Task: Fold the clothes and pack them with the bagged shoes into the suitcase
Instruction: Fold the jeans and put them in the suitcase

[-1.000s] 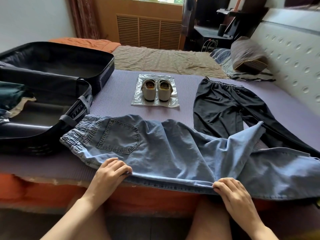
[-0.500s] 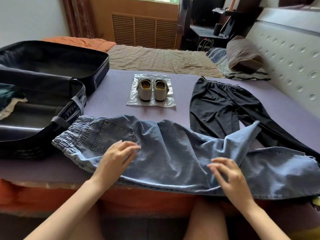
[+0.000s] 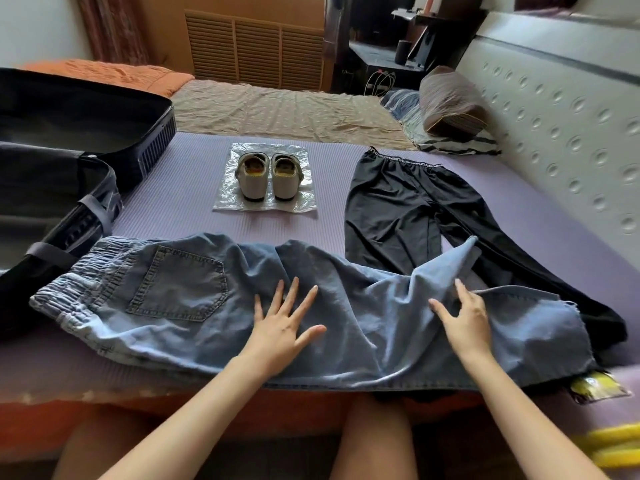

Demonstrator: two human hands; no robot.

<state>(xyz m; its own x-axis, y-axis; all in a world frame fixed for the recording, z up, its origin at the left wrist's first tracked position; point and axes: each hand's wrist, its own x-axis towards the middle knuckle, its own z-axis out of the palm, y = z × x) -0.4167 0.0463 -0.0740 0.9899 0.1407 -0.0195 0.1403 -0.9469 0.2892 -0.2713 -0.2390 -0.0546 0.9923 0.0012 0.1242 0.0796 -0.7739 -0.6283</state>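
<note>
Light blue jeans (image 3: 194, 299) lie sideways across the near edge of the purple mat (image 3: 194, 202), waistband to the left, one leg folded over. My left hand (image 3: 282, 327) presses flat on the denim with fingers spread. My right hand (image 3: 464, 317) rests on the cloth further right, fingers straight beside a raised fold. Black trousers (image 3: 401, 209) lie spread out behind, partly under the jeans. A pair of white shoes (image 3: 268, 176) stands on a clear plastic bag (image 3: 225, 199) in the middle. The open black suitcase (image 3: 69, 174) sits at the left.
A brown pillow (image 3: 450, 102) and striped bedding lie at the back right by the padded headboard (image 3: 561, 126). A beige sheet (image 3: 284, 109) covers the bed beyond the mat. A yellow packet (image 3: 599, 388) pokes out under the jeans' hem at the right.
Both hands have let go of the jeans' near edge and moved up onto the denim, where they now lie flat. The jeans lie smoother.
</note>
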